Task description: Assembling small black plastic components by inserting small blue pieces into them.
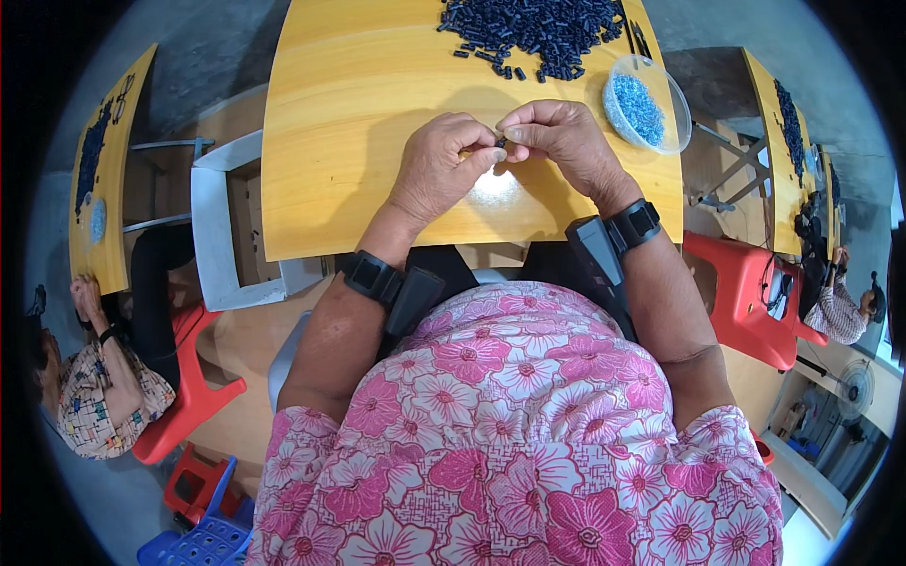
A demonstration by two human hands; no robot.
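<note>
Both my hands meet above the middle of a yellow wooden table (330,170), fingertips pinched together. My left hand (447,162) and my right hand (559,140) hold a small dark piece (501,142) between them; most of it is hidden by the fingers. It resembles the short dark blue cylindrical pieces (528,28) heaped at the table's far side. To the right of my right hand stands a clear round plastic tub (676,113) with small light-blue translucent pieces (638,108) in it.
Dark slim tools (641,40) lie beside the heap. An open white box (215,236) sits left of the table. Red plastic stools (741,292) stand at either side, and a blue plastic seat (203,533) is at lower left. Other people work at side tables (123,226).
</note>
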